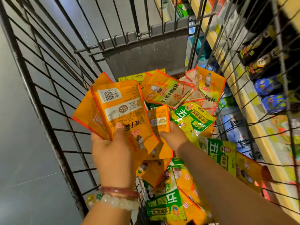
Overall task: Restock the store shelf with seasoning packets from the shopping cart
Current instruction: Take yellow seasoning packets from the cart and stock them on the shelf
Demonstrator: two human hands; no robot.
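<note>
I look down into a wire shopping cart (48, 88) holding several orange and green seasoning packets (168, 93). My left hand (112, 151) grips a fanned stack of orange packets (116, 111), thumb on top, barcode side up. My right hand (172, 137) reaches into the cart's middle and pinches another orange packet (159, 120) by its lower edge. Green packets (193, 117) lie under and beside that hand. The store shelf (253, 101) runs along the right, outside the cart wall.
The shelf on the right carries dark and blue bagged goods (269, 85) behind the cart's wire side. A grey plastic flap (146, 51) forms the cart's far end. Grey floor (24, 143) lies to the left of the cart.
</note>
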